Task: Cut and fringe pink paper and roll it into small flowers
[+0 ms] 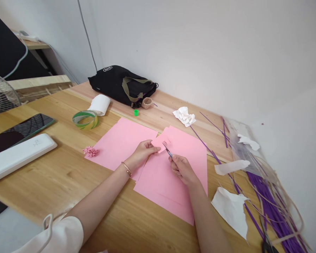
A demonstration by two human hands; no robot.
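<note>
On my feed, the right hand (182, 169) curls its fingers around the handles of the scissors (169, 151), whose long axis and blades run out past the fingertips toward eleven o'clock. The left hand (144, 151), at ten o'clock from it, pinches a small pink piece (157, 141) by its edge, thumb against fingers, above pink sheets (163, 184). Farther, I see a black bag (113, 84) toward eleven.

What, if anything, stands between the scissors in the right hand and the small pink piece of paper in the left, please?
Nothing visible does: the tips of the scissors in the right hand overlap the small pink piece, and the left hand pinches its near left edge.
</note>
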